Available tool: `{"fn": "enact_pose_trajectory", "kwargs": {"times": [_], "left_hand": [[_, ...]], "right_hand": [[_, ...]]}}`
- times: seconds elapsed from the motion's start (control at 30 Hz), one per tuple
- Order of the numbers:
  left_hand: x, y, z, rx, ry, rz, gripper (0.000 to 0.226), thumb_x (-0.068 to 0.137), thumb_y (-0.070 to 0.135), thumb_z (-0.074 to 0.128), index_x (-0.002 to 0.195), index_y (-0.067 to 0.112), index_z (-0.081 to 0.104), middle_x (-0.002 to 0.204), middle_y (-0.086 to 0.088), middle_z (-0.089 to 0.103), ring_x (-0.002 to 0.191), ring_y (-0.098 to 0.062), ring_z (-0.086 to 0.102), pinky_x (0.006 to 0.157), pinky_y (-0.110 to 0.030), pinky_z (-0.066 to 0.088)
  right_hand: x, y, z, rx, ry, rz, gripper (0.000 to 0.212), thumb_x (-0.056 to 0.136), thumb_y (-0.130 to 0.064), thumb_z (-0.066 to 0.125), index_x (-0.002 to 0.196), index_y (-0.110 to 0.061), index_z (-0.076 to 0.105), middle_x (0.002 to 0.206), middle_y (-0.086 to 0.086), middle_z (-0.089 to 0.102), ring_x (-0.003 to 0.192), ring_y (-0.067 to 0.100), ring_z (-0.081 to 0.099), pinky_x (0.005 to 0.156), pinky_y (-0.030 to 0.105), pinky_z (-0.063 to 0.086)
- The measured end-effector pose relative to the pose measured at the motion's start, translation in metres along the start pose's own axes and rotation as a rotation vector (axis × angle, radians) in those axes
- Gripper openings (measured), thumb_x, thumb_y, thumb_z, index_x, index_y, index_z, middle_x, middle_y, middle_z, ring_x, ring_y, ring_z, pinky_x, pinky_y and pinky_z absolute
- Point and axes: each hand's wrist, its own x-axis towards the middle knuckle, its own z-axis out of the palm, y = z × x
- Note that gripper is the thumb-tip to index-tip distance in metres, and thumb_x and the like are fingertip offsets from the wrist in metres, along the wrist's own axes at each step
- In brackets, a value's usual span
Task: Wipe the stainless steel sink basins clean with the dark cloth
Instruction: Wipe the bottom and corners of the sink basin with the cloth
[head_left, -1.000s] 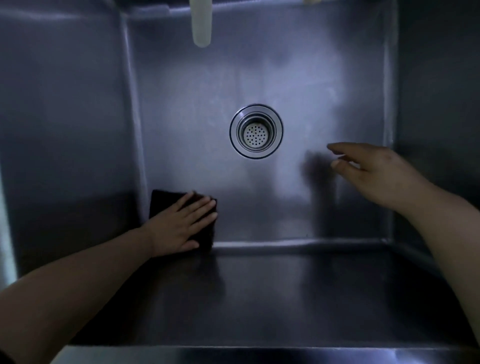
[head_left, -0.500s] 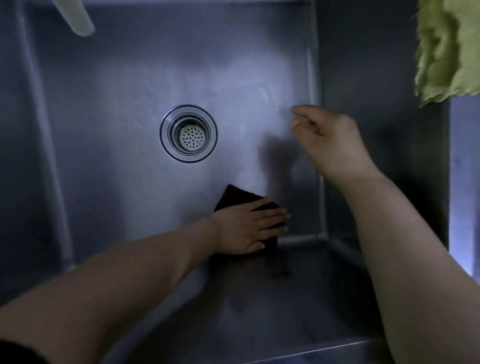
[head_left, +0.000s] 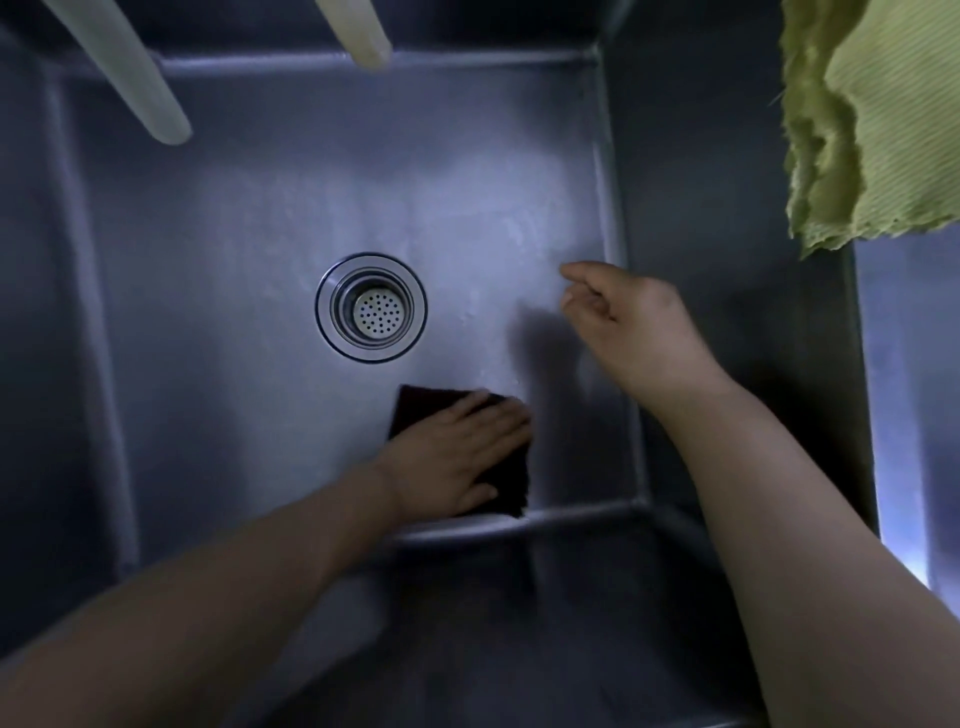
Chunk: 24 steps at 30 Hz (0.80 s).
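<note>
The left hand presses the dark cloth flat on the basin floor, fingers straight and together, near the front wall, below and right of the drain strainer. The right hand hovers loosely curled, holding nothing. Judgement: wiping is mid-course; pale smears remain right of the drain, and the walls appear untreated.

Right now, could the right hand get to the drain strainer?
Probably yes: the right hand hangs free, holding nothing, with bare basin floor between it and the strainer.
</note>
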Motion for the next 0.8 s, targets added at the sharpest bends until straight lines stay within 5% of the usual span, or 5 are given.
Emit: {"fn": "enact_pose_trajectory", "kwargs": {"times": [0.13, 0.33, 0.57, 0.8], "left_hand": [[-0.080, -0.050, -0.005, -0.019, 0.038, -0.177, 0.056, 0.092, 0.048, 0.043, 0.122, 0.001, 0.047, 0.133, -0.030, 0.048, 0.130, -0.041, 0.040, 0.114, -0.048, 0.017], [-0.152, -0.079, -0.001, 0.143, -0.021, -0.322, 0.062, 0.095, 0.057, 0.018, 0.131, 0.014, 0.042, 0.135, -0.021, 0.049, 0.133, -0.038, 0.028, 0.104, -0.062, 0.020], [-0.043, -0.036, 0.011, 0.045, 0.013, -0.438, 0.094, 0.070, 0.075, 0.042, 0.137, 0.009, 0.040, 0.149, -0.023, 0.029, 0.139, -0.041, 0.019, 0.107, -0.066, 0.010], [0.103, -0.054, -0.010, -0.032, 0.092, -0.732, 0.095, 0.076, 0.072, 0.034, 0.147, 0.009, 0.024, 0.155, -0.021, 0.016, 0.144, -0.037, 0.007, 0.112, -0.060, -0.003]], "right_hand": [[-0.001, 0.000, 0.003, -0.066, -0.078, 0.009, 0.037, 0.090, -0.033, 0.053, 0.126, -0.026, 0.058, 0.114, 0.000, 0.066, 0.104, 0.019, 0.062, 0.094, 0.039, 0.048], [-0.004, 0.001, 0.005, -0.453, -0.270, 0.034, 0.041, 0.092, -0.041, 0.048, 0.126, -0.017, 0.050, 0.125, 0.012, 0.058, 0.112, 0.033, 0.055, 0.092, 0.043, 0.047], [0.001, 0.002, 0.002, -0.471, -0.203, 0.092, 0.040, 0.093, -0.044, 0.047, 0.123, -0.018, 0.049, 0.122, 0.011, 0.059, 0.109, 0.032, 0.056, 0.083, 0.038, 0.046], [0.002, 0.007, 0.004, -0.454, -0.170, 0.074, 0.038, 0.091, -0.046, 0.047, 0.121, -0.023, 0.051, 0.117, 0.008, 0.062, 0.102, 0.030, 0.060, 0.073, 0.033, 0.045]]}}
